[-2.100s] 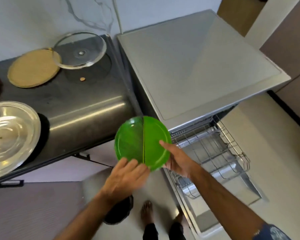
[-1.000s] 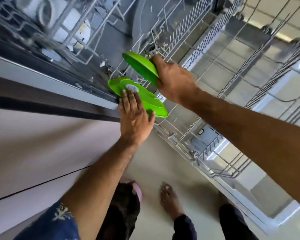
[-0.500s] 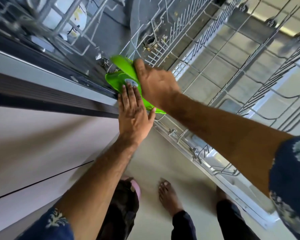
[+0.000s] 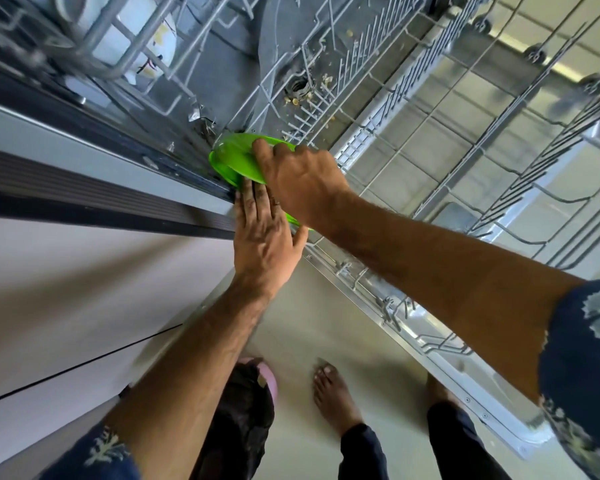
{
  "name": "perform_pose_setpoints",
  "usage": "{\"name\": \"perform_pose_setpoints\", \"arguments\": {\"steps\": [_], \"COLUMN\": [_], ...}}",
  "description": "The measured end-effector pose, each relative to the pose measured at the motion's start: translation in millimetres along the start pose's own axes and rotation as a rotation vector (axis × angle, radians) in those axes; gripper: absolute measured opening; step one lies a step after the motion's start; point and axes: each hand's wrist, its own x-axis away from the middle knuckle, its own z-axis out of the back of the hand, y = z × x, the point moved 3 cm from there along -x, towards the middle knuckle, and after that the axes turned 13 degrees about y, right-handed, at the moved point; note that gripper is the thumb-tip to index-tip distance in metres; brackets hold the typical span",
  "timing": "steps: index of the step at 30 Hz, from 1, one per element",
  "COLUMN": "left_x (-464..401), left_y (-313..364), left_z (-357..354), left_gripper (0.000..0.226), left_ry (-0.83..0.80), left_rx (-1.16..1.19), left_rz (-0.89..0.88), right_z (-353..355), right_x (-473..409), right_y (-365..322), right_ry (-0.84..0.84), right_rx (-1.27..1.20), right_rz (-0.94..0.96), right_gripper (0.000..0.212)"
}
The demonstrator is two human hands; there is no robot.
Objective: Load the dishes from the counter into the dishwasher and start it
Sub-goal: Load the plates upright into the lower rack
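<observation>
At the near left corner of the lower rack point(image 4: 378, 109), two green plates point(image 4: 234, 157) sit close together, low among the wire tines and just beside the dishwasher's front edge. Only a sliver of the nearer plate shows past the wrist; the farther one shows more of its face. Whether either is fully seated between tines cannot be told, since both hands cover the contact points.

The right hand point(image 4: 302, 183) lies over the plates with its thumb stretched across the green face and its fingers curled over the far rim, gripping it. The left hand point(image 4: 262, 237) presses flat against the nearer plate from below, fingers straight and together, not wrapped round anything.

Around them, the rack is pulled out over the open door point(image 4: 447, 344), and bits of food litter the tub floor point(image 4: 302, 95) near the drain. An upper rack point(image 4: 125, 53) with a white dish sits at top left. Bare feet stand on the floor below.

This looks like the loading step, with the plates being slotted upright. The next move likely calls for easing each plate into its own gap, checking it stands alone, then letting go and returning to the counter for more dishes.
</observation>
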Motion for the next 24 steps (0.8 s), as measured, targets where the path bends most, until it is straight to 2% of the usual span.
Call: {"name": "perform_pose_setpoints", "arguments": {"steps": [3,6,10,12,16,18,24], "left_x": [1,5,25,31,28,27,27], "left_y": [1,1,1,-5,-7,-7,-13], "left_z": [0,2,11,15,16,16,18], "left_gripper": [0.083,0.087,0.071,0.071,0.08,0.083,0.093], "left_ry": [0.043,0.072,0.265,0.31,0.2,0.148,0.044], "left_rx": [0.038,0.117,0.416,0.523,0.323,0.241,0.102], "left_rz": [0.022,0.084,0.236,0.27,0.106,0.055,-0.001], "right_z": [-12,-33,-50,-53,-59,-58,-44], "right_x": [8,18,23,15,1,5,46], "right_y": [4,14,34,41,57,65,63], "right_ry": [-0.033,-0.145,-0.273,-0.339,-0.598,-0.621,-0.448], "right_rx": [0.009,-0.019,-0.106,-0.164,-0.405,-0.484,-0.58], "right_rz": [-0.01,-0.048,-0.098,-0.075,-0.101,-0.148,-0.197], "right_gripper": [0.046,0.056,0.07,0.078,0.107,0.115,0.091]}}
